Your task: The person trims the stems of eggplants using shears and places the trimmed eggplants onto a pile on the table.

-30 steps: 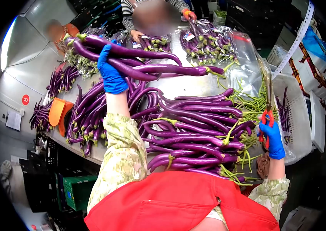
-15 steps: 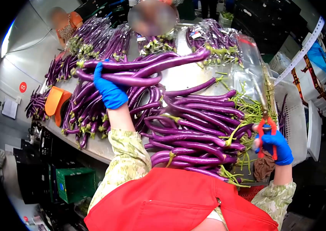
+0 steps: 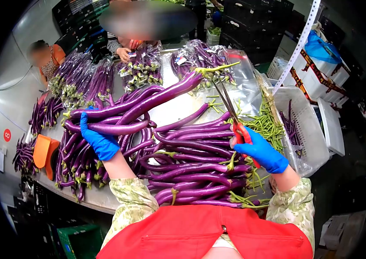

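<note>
My left hand (image 3: 98, 140), in a blue glove, is closed around a few long purple eggplants (image 3: 165, 98) held above the table. One of them reaches up to the right and ends in a long green stem (image 3: 219, 68). My right hand (image 3: 264, 151), also gloved in blue, grips red-handled scissors (image 3: 230, 105). Their blades point up and left, slightly parted, with the tips just below that stem. Beneath both hands lies a wide heap of loose eggplants (image 3: 196, 168), many with stems toward the right.
Bagged eggplants (image 3: 142, 71) line the far side, where a person's hands (image 3: 124, 54) touch one bag. Cut green stems (image 3: 269, 125) lie near the right edge beside plastic bags (image 3: 247, 73). A white crate (image 3: 312, 144) stands at the right. An orange object (image 3: 44, 151) sits left.
The scissors in my right hand have moved up and left toward the held eggplant's stem, which now shows clearly. My left hand still holds the eggplants. The camera view has shifted.
</note>
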Action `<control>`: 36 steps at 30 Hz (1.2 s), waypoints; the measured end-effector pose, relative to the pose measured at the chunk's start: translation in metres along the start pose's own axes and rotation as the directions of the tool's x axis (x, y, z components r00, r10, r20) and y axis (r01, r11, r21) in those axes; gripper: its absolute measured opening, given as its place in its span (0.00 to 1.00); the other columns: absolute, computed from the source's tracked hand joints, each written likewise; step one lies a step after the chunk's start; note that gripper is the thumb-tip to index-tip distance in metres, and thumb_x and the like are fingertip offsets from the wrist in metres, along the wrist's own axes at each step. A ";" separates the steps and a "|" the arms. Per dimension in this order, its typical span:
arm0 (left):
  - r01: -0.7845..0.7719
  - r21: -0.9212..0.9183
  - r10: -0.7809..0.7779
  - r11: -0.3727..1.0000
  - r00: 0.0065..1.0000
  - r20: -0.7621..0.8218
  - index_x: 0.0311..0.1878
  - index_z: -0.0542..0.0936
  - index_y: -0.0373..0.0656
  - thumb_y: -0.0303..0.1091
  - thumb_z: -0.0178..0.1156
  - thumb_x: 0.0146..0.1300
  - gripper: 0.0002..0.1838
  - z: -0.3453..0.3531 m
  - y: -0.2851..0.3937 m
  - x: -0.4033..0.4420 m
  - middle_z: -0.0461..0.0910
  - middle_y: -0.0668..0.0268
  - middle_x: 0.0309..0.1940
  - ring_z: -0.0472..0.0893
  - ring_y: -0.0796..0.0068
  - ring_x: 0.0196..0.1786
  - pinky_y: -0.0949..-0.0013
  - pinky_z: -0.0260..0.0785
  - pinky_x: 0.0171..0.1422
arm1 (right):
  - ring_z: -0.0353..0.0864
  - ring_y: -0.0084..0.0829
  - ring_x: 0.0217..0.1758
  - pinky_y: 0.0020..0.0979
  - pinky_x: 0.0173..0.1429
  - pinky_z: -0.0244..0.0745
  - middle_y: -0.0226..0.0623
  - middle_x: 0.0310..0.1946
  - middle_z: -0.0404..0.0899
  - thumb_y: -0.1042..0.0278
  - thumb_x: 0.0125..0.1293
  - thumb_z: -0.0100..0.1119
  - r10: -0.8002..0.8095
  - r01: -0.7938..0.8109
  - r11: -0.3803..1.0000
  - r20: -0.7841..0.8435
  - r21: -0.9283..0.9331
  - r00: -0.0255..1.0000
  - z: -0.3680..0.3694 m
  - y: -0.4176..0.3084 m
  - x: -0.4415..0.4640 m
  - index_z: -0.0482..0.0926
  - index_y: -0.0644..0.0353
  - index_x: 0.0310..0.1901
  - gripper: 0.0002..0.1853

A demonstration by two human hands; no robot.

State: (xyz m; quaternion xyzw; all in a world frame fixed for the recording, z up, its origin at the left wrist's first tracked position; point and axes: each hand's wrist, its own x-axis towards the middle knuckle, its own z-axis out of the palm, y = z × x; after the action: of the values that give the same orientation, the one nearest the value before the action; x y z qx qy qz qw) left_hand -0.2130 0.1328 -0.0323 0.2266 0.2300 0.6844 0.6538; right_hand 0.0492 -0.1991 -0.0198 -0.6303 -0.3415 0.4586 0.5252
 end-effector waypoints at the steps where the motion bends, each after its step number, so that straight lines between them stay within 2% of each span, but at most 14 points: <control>1: 0.004 -0.007 -0.004 1.000 1.000 0.013 0.53 0.73 0.37 0.47 0.57 0.60 0.25 -0.004 -0.002 0.004 0.77 0.57 0.47 0.76 0.60 0.51 0.56 0.64 0.64 | 0.68 0.15 0.35 0.20 0.42 0.66 0.24 0.36 0.70 0.69 0.60 0.58 -0.009 0.009 1.000 -0.003 0.010 1.000 -0.001 0.005 0.005 0.62 0.60 0.65 0.30; 4: 0.031 0.006 -0.031 0.999 0.999 0.012 0.53 0.74 0.38 0.47 0.57 0.60 0.24 0.005 -0.004 -0.008 0.77 0.57 0.46 0.76 0.60 0.51 0.56 0.64 0.64 | 0.63 0.13 0.28 0.18 0.27 0.61 0.27 0.38 0.69 0.63 0.60 0.57 0.014 -0.013 1.000 0.007 -0.026 1.000 -0.001 -0.003 0.011 0.55 0.58 0.69 0.36; 14: 0.086 0.043 -0.089 0.995 0.993 0.075 0.47 0.75 0.40 0.47 0.59 0.57 0.22 0.007 -0.012 -0.013 0.78 0.57 0.42 0.78 0.59 0.47 0.55 0.68 0.60 | 0.63 0.16 0.24 0.19 0.27 0.62 0.30 0.44 0.69 0.66 0.60 0.57 -0.018 0.018 1.000 -0.005 0.011 1.000 -0.006 0.002 0.030 0.52 0.59 0.71 0.39; 20: 0.108 0.044 -0.110 0.993 0.993 0.051 0.47 0.74 0.40 0.47 0.60 0.57 0.22 0.012 -0.015 -0.019 0.77 0.57 0.42 0.78 0.59 0.47 0.55 0.68 0.61 | 0.69 0.17 0.24 0.20 0.26 0.62 0.28 0.35 0.72 0.70 0.60 0.56 -0.209 0.218 0.976 -0.208 0.023 0.956 0.000 0.029 0.044 0.66 0.65 0.59 0.25; 22: 0.093 0.027 -0.094 0.995 0.995 0.038 0.47 0.75 0.41 0.46 0.60 0.57 0.21 0.012 -0.013 -0.021 0.77 0.57 0.42 0.78 0.60 0.47 0.55 0.68 0.60 | 0.64 0.17 0.21 0.21 0.26 0.61 0.26 0.25 0.69 0.71 0.60 0.57 -0.103 0.168 0.943 -0.227 0.288 0.968 -0.002 0.022 0.042 0.69 0.65 0.53 0.19; 23: 0.076 0.025 -0.077 0.997 0.996 0.037 0.47 0.75 0.41 0.46 0.60 0.57 0.21 0.012 -0.011 -0.021 0.78 0.58 0.42 0.77 0.60 0.47 0.55 0.68 0.60 | 0.64 0.17 0.21 0.21 0.26 0.60 0.25 0.22 0.68 0.71 0.61 0.56 -0.144 0.220 0.937 -0.277 0.270 0.950 -0.001 0.020 0.043 0.69 0.65 0.50 0.17; 26: 0.004 -0.069 -0.001 0.998 0.999 0.043 0.45 0.75 0.41 0.44 0.62 0.56 0.19 0.024 -0.010 -0.033 0.78 0.60 0.40 0.77 0.62 0.46 0.57 0.67 0.60 | 0.70 0.20 0.20 0.21 0.23 0.64 0.29 0.23 0.72 0.68 0.62 0.58 -0.242 0.354 0.886 -0.353 0.300 0.904 0.018 0.010 0.052 0.71 0.62 0.46 0.13; 28: -0.008 -0.089 0.015 0.996 0.997 0.077 0.40 0.76 0.42 0.39 0.62 0.53 0.14 0.020 -0.013 -0.034 0.77 0.63 0.33 0.76 0.65 0.38 0.63 0.68 0.50 | 0.75 0.22 0.26 0.23 0.29 0.70 0.31 0.28 0.76 0.66 0.63 0.59 -0.193 0.256 0.908 -0.212 0.331 0.958 0.022 -0.005 0.060 0.71 0.59 0.46 0.12; 29: 0.059 -0.129 -0.053 0.990 0.997 0.050 0.36 0.77 0.43 0.36 0.62 0.52 0.10 0.036 -0.006 -0.055 0.77 0.64 0.30 0.76 0.67 0.36 0.65 0.68 0.49 | 0.76 0.22 0.30 0.24 0.30 0.71 0.31 0.29 0.76 0.68 0.64 0.58 -0.324 0.420 0.776 -0.273 0.470 0.906 0.035 -0.005 0.072 0.71 0.57 0.46 0.11; 30: 0.033 -0.124 -0.019 0.992 0.994 0.111 0.33 0.77 0.42 0.34 0.61 0.52 0.08 0.031 -0.010 -0.056 0.77 0.66 0.29 0.76 0.69 0.36 0.67 0.68 0.50 | 0.75 0.22 0.29 0.23 0.29 0.70 0.31 0.30 0.76 0.69 0.63 0.58 -0.324 0.492 0.686 -0.381 0.536 0.866 0.041 -0.011 0.085 0.70 0.56 0.49 0.13; 31: 0.044 -0.096 -0.030 0.994 0.990 0.141 0.33 0.80 0.42 0.33 0.61 0.53 0.07 0.032 -0.010 -0.064 0.78 0.67 0.30 0.76 0.71 0.38 0.68 0.67 0.52 | 0.73 0.22 0.28 0.23 0.27 0.69 0.32 0.32 0.76 0.70 0.63 0.57 -0.393 0.546 0.718 -0.397 0.431 0.829 0.051 -0.029 0.087 0.66 0.52 0.53 0.18; 33: 0.101 -0.034 -0.087 0.994 0.956 0.282 0.37 0.82 0.38 0.31 0.60 0.55 0.09 0.032 -0.016 -0.074 0.80 0.66 0.35 0.77 0.75 0.42 0.71 0.67 0.55 | 0.72 0.21 0.26 0.22 0.25 0.67 0.35 0.37 0.78 0.71 0.62 0.57 -0.461 0.605 0.735 -0.430 0.305 0.777 0.071 -0.058 0.095 0.60 0.47 0.62 0.28; 34: 0.114 0.000 -0.107 0.993 0.934 0.340 0.46 0.79 0.37 0.27 0.63 0.51 0.17 0.033 -0.018 -0.082 0.80 0.65 0.37 0.78 0.74 0.43 0.71 0.67 0.56 | 0.73 0.22 0.27 0.22 0.25 0.68 0.37 0.39 0.79 0.70 0.61 0.59 -0.466 0.620 0.738 -0.462 0.267 0.754 0.082 -0.070 0.100 0.56 0.48 0.66 0.33; 36: 0.068 0.095 -0.104 0.993 0.884 0.455 0.58 0.71 0.41 0.27 0.64 0.48 0.30 0.040 -0.018 -0.103 0.76 0.68 0.48 0.75 0.76 0.49 0.71 0.66 0.58 | 0.77 0.25 0.36 0.24 0.33 0.71 0.39 0.44 0.78 0.71 0.62 0.57 -0.598 0.618 0.774 -0.163 0.137 0.785 0.089 -0.092 0.112 0.57 0.51 0.67 0.33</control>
State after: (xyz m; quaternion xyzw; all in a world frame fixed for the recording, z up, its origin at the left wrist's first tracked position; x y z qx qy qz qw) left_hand -0.1701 0.0311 -0.0124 0.3962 0.1048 0.5724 0.7103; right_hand 0.0094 -0.0466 0.0427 -0.4591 -0.4540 0.2580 0.7187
